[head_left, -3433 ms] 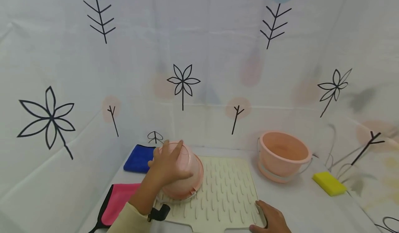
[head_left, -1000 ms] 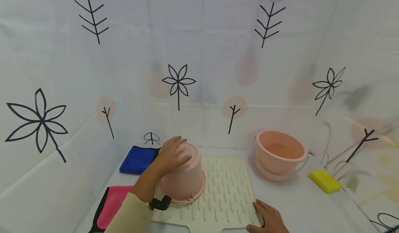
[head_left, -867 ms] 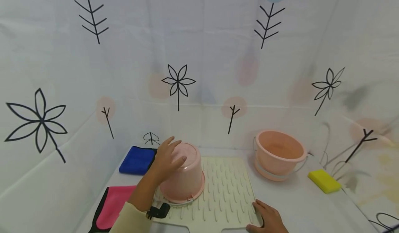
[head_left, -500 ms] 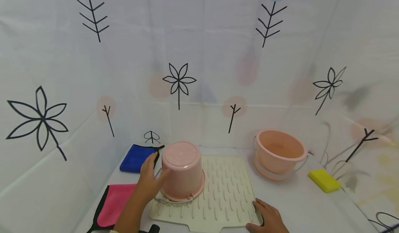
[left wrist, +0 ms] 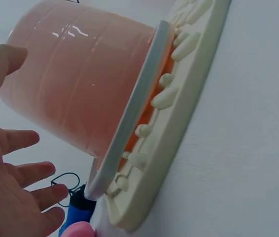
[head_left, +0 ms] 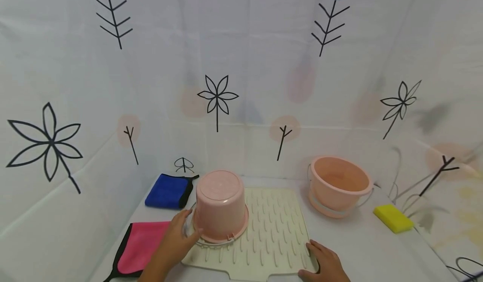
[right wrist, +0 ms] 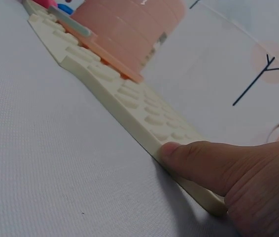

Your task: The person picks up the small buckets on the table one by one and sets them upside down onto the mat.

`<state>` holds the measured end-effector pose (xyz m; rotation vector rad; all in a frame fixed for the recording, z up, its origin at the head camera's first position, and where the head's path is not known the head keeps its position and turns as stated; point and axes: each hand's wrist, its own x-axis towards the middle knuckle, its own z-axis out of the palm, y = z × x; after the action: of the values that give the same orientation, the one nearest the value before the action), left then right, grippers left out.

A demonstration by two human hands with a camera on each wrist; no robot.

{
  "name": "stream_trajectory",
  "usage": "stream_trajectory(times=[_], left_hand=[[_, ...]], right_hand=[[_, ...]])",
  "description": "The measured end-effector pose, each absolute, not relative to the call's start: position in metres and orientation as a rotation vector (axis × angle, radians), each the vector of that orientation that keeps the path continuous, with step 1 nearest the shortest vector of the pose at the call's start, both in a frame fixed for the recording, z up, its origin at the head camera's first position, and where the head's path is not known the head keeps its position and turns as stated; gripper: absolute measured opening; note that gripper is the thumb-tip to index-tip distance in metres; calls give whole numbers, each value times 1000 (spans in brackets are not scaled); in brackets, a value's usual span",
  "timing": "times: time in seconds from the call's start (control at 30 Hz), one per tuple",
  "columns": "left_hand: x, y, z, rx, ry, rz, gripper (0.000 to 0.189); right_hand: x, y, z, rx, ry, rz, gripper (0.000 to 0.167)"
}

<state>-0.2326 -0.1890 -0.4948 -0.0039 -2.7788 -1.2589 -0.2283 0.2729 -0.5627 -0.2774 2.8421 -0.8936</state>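
Note:
A pink bucket [head_left: 220,204] stands upside down on the left part of a cream ridged draining board [head_left: 275,227]. Its pale handle [left wrist: 129,113] lies down by the rim. My left hand [head_left: 173,240] is beside the bucket's lower left, fingers spread; the left wrist view shows a gap between fingers and bucket wall. My right hand [head_left: 326,263] grips the board's near right corner, with the thumb [right wrist: 193,155] against the front edge and the other fingers along the right edge. The undersides of those fingers are hidden.
A second pink bucket [head_left: 337,190] stands upright at the back right, with a yellow sponge [head_left: 393,218] to its right. Folded blue cloth [head_left: 167,191] lies at the back left, and a pink piece with black edging [head_left: 141,246] lies nearer. A patterned sheet rises behind the table.
The bucket was tilted under my left hand and now sits flat, rim down. My left hand has left its base and moved down to its left side. The right hand keeps its place.

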Motion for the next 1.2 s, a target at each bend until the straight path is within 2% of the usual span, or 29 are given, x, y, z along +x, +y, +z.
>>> stream_trajectory(times=[0.2,0.43,0.53,0.77,0.97,1.2], left_hand=[[-230,-191,-515,-105,-2826,-1221,87],[-230,-189,-529,-134,-3031,-1187,120],[-230,-188,-535,-158,-3098,-1124,128],[-229,-187,-540,-123,-3171,-1055,128],[-223,-190,-540,-197,-3102,-1055,125],[-225,-190,-544,-184,-3093,-1042,125]], right_hand=[[-228,272,-563,-292,2862,-869,90],[-226,273,-564,-335,2887,-872,89],[-225,274,-564,-357,2901,-876,88],[-224,275,-567,-380,2916,-879,87],[-221,273,-567,-394,2902,-872,88],[-223,269,-548,-236,2792,-856,98]])
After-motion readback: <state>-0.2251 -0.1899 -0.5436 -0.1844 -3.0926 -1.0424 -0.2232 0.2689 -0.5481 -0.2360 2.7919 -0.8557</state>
